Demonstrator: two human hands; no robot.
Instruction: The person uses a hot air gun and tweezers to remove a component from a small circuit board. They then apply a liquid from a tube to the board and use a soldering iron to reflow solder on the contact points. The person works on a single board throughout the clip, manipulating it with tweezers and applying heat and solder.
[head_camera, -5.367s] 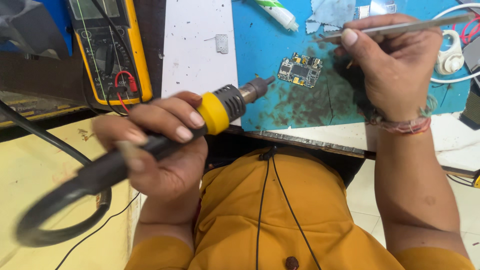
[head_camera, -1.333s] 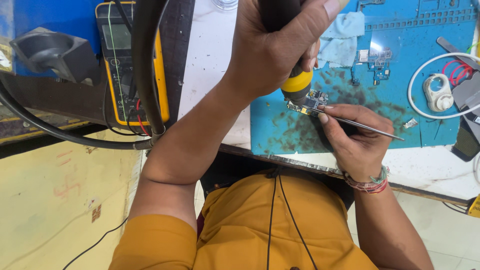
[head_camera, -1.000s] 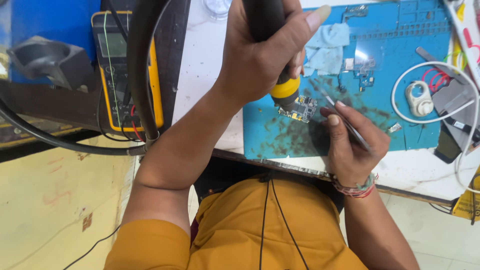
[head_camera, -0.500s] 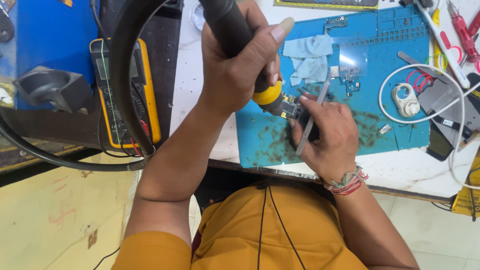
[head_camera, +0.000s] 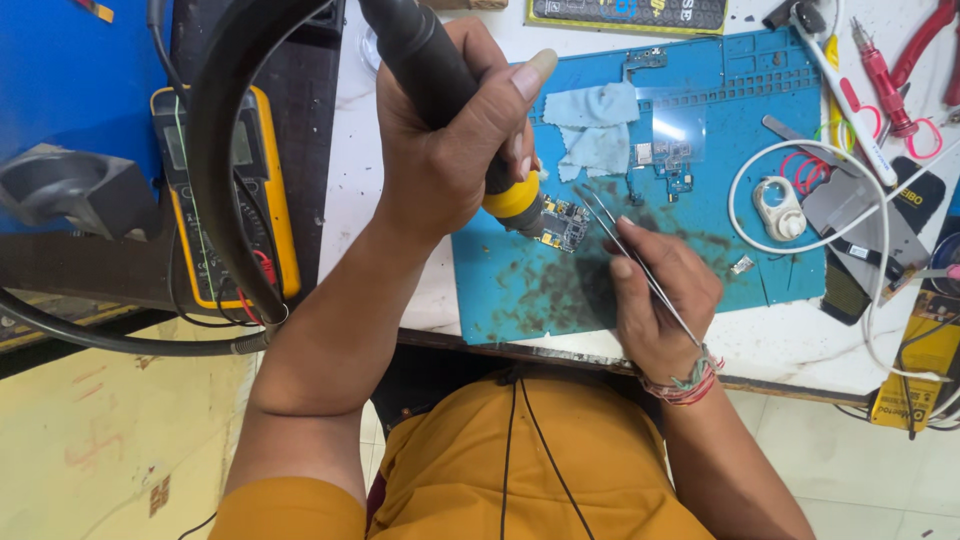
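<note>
Since the picture of about five seconds ago, the left hand (head_camera: 450, 150) has swung the hot-air handpiece (head_camera: 440, 90) from out over the lap to a steep stand above the mat, and the right hand (head_camera: 655, 300) has come down from the far edge of the bench with the tweezers (head_camera: 640, 265) to just beside the circuit board (head_camera: 563, 224). Half a second back the two hands were nearly touching over the board; now they sit slightly apart.

The left hand is wrapped fully round the black grip, thumb raised, with the yellow collar and metal nozzle pointing down and to the right. The nozzle tip sits at the left edge of the small board; whether it touches I cannot tell. The right hand pinches the tweezers closed between thumb and fingers. Their long axis runs from the wrist up and left, and the tips end just right of the board, near it but apart.

So the board lies between the two tools, the nozzle being the nearer. It rests on the blue work mat (head_camera: 760, 280), in a dark-stained patch near the near-left corner.

Further out, pale cloth scraps (head_camera: 600, 125) lie beyond the board. A white cable (head_camera: 850, 230) loops to the right. A yellow multimeter (head_camera: 225, 215) sits left of the mat, and the handpiece's thick black hose (head_camera: 215, 150) arcs across it.
</note>
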